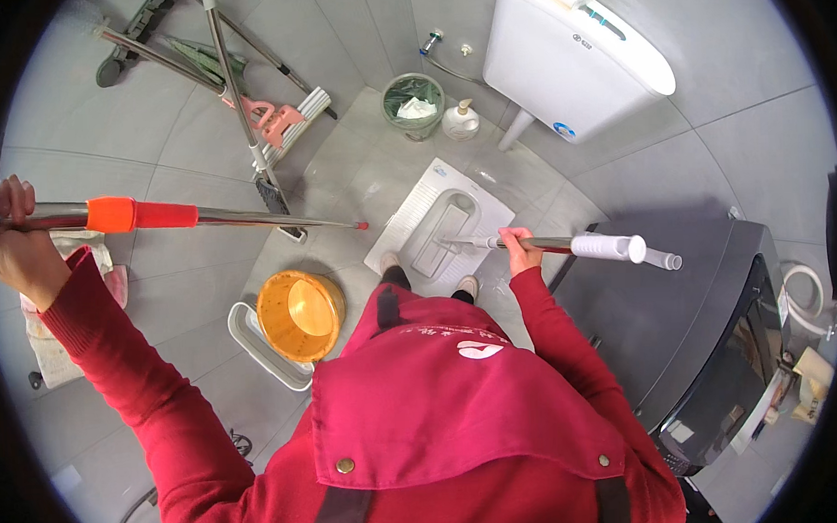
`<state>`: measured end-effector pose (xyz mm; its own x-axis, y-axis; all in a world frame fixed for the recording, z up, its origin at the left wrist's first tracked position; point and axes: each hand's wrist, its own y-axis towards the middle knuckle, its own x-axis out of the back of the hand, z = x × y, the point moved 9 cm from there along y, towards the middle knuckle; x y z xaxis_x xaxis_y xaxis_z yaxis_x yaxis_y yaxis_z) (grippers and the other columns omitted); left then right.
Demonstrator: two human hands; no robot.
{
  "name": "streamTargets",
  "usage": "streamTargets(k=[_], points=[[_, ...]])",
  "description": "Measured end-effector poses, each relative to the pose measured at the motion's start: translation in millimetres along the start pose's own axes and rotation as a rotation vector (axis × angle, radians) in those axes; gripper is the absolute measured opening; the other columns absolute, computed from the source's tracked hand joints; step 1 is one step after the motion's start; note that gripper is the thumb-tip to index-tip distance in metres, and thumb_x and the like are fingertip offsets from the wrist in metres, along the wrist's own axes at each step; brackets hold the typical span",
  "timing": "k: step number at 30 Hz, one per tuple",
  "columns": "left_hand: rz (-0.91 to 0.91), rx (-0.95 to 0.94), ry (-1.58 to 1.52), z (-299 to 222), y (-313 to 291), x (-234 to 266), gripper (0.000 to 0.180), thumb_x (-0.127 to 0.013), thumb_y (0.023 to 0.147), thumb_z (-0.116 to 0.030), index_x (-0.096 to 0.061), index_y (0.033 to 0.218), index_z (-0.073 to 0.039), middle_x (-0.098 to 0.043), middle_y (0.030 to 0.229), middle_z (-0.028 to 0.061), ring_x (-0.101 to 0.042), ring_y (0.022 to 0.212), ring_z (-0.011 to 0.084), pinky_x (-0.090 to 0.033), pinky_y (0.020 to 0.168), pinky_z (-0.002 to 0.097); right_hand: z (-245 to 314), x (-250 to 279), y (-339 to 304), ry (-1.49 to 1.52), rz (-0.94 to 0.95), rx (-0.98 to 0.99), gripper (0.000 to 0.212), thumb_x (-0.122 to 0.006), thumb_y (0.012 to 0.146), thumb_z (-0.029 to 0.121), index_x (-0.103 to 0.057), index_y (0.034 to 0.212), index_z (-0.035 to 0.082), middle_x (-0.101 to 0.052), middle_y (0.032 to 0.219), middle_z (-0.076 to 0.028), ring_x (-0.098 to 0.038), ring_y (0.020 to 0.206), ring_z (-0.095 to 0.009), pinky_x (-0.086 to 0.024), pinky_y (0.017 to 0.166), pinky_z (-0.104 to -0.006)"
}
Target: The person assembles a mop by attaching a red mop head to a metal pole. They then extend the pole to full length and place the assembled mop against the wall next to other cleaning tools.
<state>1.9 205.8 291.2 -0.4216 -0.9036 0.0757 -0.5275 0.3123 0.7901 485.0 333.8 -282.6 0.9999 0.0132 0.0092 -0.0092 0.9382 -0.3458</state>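
My left hand (21, 229), raised at the far left, is closed around a silver metal pole (269, 219) with an orange-red sleeve. The pole runs nearly level to the right, its red-capped tip above the floor beside the squat toilet (411, 193). In front of me, my right hand (521, 249) grips a silver pole with a white handle (607, 247). A second white handle end (664, 259) shows just behind it; whether it belongs to a separate tool I cannot tell. The pole's white lower end reaches over the toilet's bowl, where its tip is unclear. My feet stand at the toilet's near edge.
A yellow bucket (271, 313) stands beside a white basin (239, 328) at left. Mops (289, 128) lean in the far-left corner. Farther back are a bin (414, 128), a pump bottle (461, 123) and a wall cistern (559, 72). A dark washing machine (659, 299) borders the right.
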Motion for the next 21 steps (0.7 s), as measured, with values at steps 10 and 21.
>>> streamTargets(k=[10,21], points=[[-0.014,0.177,-0.315,15,-3,57,0.018,-0.052,0.092,-0.019,-0.047,0.082,-0.005,-0.036,0.064,0.0006,-0.028,0.052,0.0085,-0.023,0.049,0.0229,148,-2,19,-0.227,-0.075,0.288,0.017,-0.074,0.071,0.009,-0.059,0.078,0.004,-0.058,0.067,0.000,-0.055,0.063,-0.010,-0.046,0.060,-0.0259],[0.027,0.182,-0.486,51,6,111,0.021,-0.049,0.095,-0.024,-0.054,0.098,-0.004,-0.041,0.070,0.0007,-0.031,0.050,0.0065,-0.024,0.047,0.0208,307,42,80,0.032,-0.115,0.588,0.051,-0.076,0.071,0.016,-0.054,0.116,0.002,-0.060,0.108,-0.011,-0.059,0.097,-0.019,-0.048,0.086,-0.0337]])
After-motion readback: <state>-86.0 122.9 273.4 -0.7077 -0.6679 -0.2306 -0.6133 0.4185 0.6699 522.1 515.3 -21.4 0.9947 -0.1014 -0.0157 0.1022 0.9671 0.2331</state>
